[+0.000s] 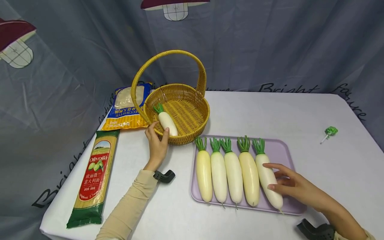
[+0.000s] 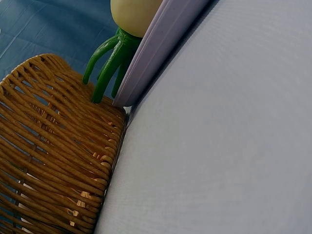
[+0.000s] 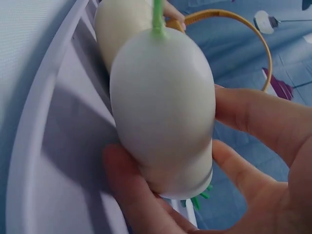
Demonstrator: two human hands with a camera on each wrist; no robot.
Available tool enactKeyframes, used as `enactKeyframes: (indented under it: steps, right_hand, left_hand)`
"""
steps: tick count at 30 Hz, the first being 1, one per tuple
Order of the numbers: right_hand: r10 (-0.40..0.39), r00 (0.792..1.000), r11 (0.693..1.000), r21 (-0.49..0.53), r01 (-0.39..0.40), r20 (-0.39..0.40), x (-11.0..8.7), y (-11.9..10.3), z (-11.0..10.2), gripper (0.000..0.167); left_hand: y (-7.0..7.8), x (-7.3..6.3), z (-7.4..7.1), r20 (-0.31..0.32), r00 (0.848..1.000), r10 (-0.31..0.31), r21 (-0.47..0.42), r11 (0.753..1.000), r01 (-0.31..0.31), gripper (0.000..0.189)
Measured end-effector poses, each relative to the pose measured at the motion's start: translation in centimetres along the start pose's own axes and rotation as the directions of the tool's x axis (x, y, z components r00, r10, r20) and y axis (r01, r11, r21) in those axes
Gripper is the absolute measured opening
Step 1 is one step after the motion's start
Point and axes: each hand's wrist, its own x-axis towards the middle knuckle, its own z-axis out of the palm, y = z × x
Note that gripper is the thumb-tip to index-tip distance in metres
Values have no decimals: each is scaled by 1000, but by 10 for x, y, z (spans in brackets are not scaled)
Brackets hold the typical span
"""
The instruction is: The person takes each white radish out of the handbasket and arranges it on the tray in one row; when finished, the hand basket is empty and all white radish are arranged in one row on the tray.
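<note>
My left hand (image 1: pixel 157 146) holds the near left rim of a woven yellow basket (image 1: pixel 195 133), beside the foot of its tall handle. Inside the basket lies one white radish (image 1: pixel 168 122) with a green top. At the right end of a lilac tray (image 1: pixel 283 153), my right hand (image 1: pixel 292 183) grips the last white radish (image 1: pixel 268 176), thumb and fingers on opposite sides of it. In the right wrist view, that radish (image 3: pixel 163 97) shows its root end between the fingers. The left wrist view shows the basket's wicker side (image 2: pixel 58 146) but not the hand.
Several more white and pale-yellow radishes (image 1: pixel 204 175) lie side by side on the tray. A spaghetti pack (image 1: pixel 94 176) and a blue-and-orange pasta bag (image 1: pixel 127 108) lie left of the basket. A green lollipop (image 1: pixel 331 131) is at far right. Grey cloth (image 1: pixel 240 46) hangs behind.
</note>
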Motion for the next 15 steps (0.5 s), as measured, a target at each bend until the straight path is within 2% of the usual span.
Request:
enactKeyframes:
  steps: [4,7,10,15]
  right_hand:
    - [29,999,999,-13,-29,-21,0,-1,0,72]
    - [30,998,997,-67,-34,-57,0,-1,0,75]
    - [-7,996,996,-93,-1,-88,0,-1,0,69]
    - [-84,990,995,-56,78,-116,0,0,-2,56]
  left_hand:
    - [0,0,0,3,1000,1,-3,1000,-1,53]
    - [-1,0,1,0,1000,5,-5,1000,-5,53]
    - [-1,0,1,-2,1000,7,-4,1000,-7,52]
    - [-1,0,1,-4,1000,6,-1,1000,-6,52]
